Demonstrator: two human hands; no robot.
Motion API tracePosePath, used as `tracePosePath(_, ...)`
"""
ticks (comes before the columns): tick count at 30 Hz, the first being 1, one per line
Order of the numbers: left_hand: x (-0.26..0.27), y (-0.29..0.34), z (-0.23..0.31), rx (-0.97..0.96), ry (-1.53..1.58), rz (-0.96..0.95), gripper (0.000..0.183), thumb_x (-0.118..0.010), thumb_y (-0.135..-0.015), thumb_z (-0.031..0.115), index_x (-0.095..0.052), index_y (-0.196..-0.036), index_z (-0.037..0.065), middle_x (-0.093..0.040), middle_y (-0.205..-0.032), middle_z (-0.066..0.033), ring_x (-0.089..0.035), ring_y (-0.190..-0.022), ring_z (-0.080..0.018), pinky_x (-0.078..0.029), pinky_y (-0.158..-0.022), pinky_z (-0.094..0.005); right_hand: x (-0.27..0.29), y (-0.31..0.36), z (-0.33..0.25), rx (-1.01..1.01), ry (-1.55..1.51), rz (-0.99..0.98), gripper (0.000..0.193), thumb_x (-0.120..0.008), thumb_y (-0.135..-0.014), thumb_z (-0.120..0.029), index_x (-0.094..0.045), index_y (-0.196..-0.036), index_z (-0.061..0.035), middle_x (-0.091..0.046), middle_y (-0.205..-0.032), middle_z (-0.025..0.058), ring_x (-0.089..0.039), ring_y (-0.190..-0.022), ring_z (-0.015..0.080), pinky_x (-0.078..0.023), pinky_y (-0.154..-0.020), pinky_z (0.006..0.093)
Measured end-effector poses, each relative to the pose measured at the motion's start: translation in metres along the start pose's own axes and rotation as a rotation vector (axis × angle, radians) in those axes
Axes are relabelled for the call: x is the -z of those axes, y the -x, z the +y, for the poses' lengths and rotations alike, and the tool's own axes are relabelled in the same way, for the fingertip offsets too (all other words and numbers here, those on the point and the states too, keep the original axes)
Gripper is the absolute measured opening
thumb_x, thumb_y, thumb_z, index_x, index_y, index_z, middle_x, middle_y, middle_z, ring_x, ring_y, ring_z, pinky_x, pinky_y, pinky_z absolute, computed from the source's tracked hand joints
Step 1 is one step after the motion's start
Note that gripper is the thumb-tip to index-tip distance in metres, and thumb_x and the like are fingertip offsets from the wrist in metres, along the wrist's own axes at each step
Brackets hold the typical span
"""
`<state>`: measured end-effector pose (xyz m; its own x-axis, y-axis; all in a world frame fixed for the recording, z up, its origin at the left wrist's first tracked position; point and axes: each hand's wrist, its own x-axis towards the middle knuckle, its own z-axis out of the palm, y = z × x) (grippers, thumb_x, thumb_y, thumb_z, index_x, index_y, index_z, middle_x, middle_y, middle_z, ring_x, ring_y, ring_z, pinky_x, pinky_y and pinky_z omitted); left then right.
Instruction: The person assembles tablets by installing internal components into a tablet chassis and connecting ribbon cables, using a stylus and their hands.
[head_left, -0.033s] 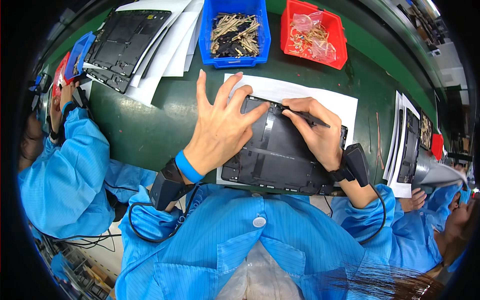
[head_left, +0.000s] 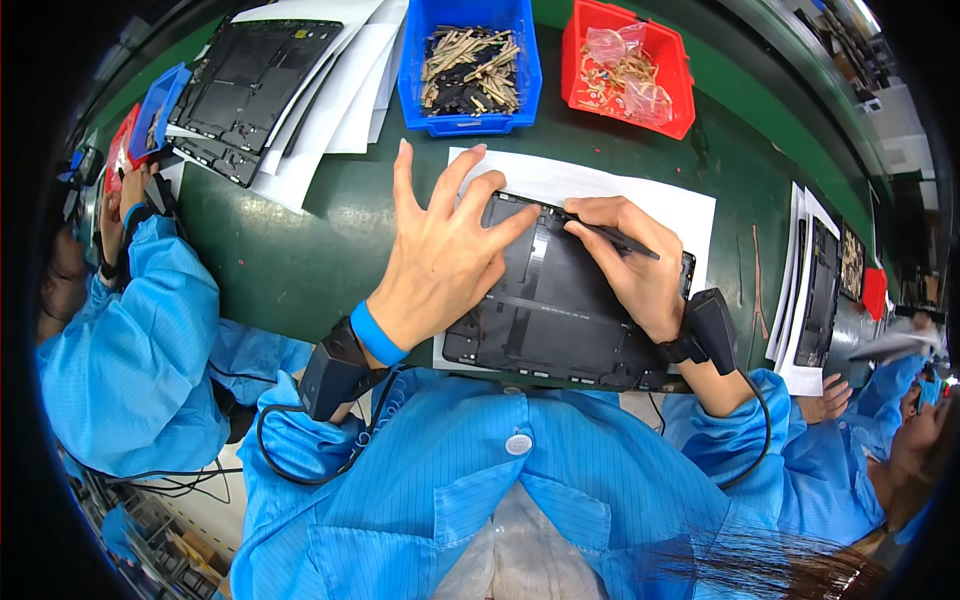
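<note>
A black laptop-like or tablet-like housing lies flat before me, on a white sheet. My left hand rests over its upper left corner with fingers spread; the index fingertip touches near the top edge. Pinched in my right hand is a slim black tool, perhaps tweezers. Its tip meets the housing's top edge just right of my left index finger, though the fingers hide the very end. A blue band circles my left wrist, and dark devices are strapped to both forearms.
Beyond the housing stand a blue bin of thin brownish strips and a red bin of small parts and plastic bags. More black housings lie on papers at left. Thin strips lie at right. Co-workers sit on both sides.
My hands and the housing stay where they were. At the far right, a co-worker's pale sheet has shifted slightly.
</note>
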<state>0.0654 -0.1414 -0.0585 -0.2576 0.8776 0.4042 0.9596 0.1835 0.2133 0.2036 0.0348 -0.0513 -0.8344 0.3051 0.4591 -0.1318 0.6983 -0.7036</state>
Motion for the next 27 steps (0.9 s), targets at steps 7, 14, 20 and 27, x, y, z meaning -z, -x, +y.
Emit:
tracePosePath(7,0.0,-0.001,-0.001,-0.003,0.005,-0.006,0.044,-0.068,-0.075,0.008,-0.07,-0.116,0.025,-0.054,-0.117,-0.0056,-0.041,-0.135,-0.0304,-0.013,-0.111,-0.0707,0.0,0.0,0.0,0.053,-0.001,0.001,0.018,-0.076,-0.077,0.007,-0.066,-0.092,0.0038,-0.072,-0.095,0.0147,-0.072,-0.089,0.0269,-0.058,-0.079,0.0326)
tracePosePath(14,0.002,-0.002,-0.002,-0.009,0.023,-0.005,0.044,-0.07,-0.073,0.007,-0.069,-0.114,0.024,-0.055,-0.118,-0.0051,-0.041,-0.135,-0.0304,-0.013,-0.112,-0.0704,0.001,0.0,-0.002,-0.095,-0.053,0.0,0.017,-0.075,-0.08,0.004,-0.067,-0.095,0.0038,-0.073,-0.096,0.0133,-0.072,-0.089,0.022,-0.057,-0.079,0.0294)
tracePosePath(20,-0.003,-0.007,0.002,-0.052,0.014,0.002,0.047,-0.071,-0.069,0.007,-0.07,-0.113,0.024,-0.055,-0.118,-0.0047,-0.041,-0.135,-0.0299,-0.013,-0.112,-0.0708,0.005,-0.001,-0.003,-0.121,-0.05,0.007,0.016,-0.075,-0.081,0.003,-0.067,-0.095,0.0035,-0.073,-0.096,0.0128,-0.072,-0.088,0.0219,-0.057,-0.078,0.0294)
tracePosePath(27,-0.007,-0.007,0.01,-0.031,-0.071,0.011,0.052,-0.071,-0.065,0.005,-0.07,-0.113,0.024,-0.054,-0.115,-0.0061,-0.043,-0.133,-0.0283,-0.013,-0.112,-0.0712,-0.001,0.001,0.001,0.007,-0.018,0.001,0.016,-0.075,-0.08,0.004,-0.067,-0.094,0.0038,-0.072,-0.096,0.0139,-0.072,-0.088,0.024,-0.057,-0.077,0.0301)
